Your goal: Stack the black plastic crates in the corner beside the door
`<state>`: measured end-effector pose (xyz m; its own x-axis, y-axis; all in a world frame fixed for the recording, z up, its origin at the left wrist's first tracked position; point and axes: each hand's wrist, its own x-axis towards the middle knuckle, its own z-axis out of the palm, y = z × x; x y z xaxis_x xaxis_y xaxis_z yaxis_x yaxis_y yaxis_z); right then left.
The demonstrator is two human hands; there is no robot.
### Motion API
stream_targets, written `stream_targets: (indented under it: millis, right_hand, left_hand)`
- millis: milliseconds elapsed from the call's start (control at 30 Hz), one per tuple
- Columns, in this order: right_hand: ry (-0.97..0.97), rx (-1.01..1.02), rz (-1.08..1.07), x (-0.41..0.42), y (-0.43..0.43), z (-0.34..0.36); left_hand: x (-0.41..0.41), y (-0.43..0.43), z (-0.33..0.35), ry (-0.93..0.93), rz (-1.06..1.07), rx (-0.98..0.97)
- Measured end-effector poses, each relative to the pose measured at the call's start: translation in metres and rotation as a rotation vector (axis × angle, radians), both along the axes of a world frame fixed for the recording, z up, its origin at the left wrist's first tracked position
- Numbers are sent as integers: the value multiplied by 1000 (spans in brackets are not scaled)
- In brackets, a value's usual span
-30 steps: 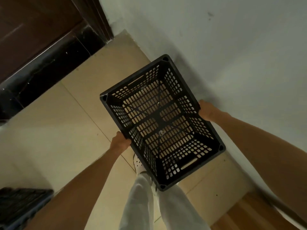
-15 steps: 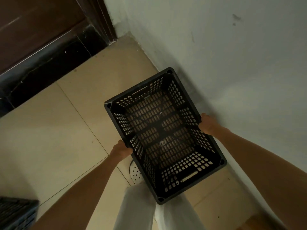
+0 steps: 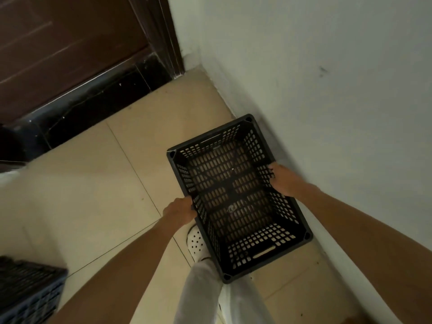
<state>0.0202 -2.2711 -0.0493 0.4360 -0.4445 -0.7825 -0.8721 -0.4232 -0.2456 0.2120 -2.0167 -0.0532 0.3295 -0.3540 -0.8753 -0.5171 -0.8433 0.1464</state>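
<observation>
A black perforated plastic crate (image 3: 236,197) is low over the beige tiled floor, right beside the white wall, its open top facing me. My left hand (image 3: 181,210) grips its left long rim. My right hand (image 3: 284,180) grips the right long rim, next to the wall. Whether the crate's base touches the floor I cannot tell. Another black crate (image 3: 28,286) sits at the bottom left edge, partly cut off. The corner beside the door (image 3: 194,73) lies further ahead of the held crate.
A dark brown door (image 3: 70,40) with a black threshold (image 3: 98,99) fills the upper left. The white wall (image 3: 327,78) runs along the right. My white shoe (image 3: 196,242) and light trousers (image 3: 205,293) are just under the crate's near end.
The crate has come down and moved closer to the wall, with both hands still gripping its rims. My view has tilted, so more of the door and corner shows.
</observation>
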Motion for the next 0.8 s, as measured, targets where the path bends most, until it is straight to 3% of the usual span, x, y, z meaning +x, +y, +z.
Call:
stream_targets:
  millis: [300,533,800]
  right_hand:
    - [-139,-203,502,60,58,148]
    - [-298,-368,856,93,97,275]
    - [-534,-442,1053,147,190,389]
  left_hand:
    - [-9,20,126,-313,39,-250]
    - [1,82,251,-517,33,-253]
    - [-9,202,383,-700,321,-239]
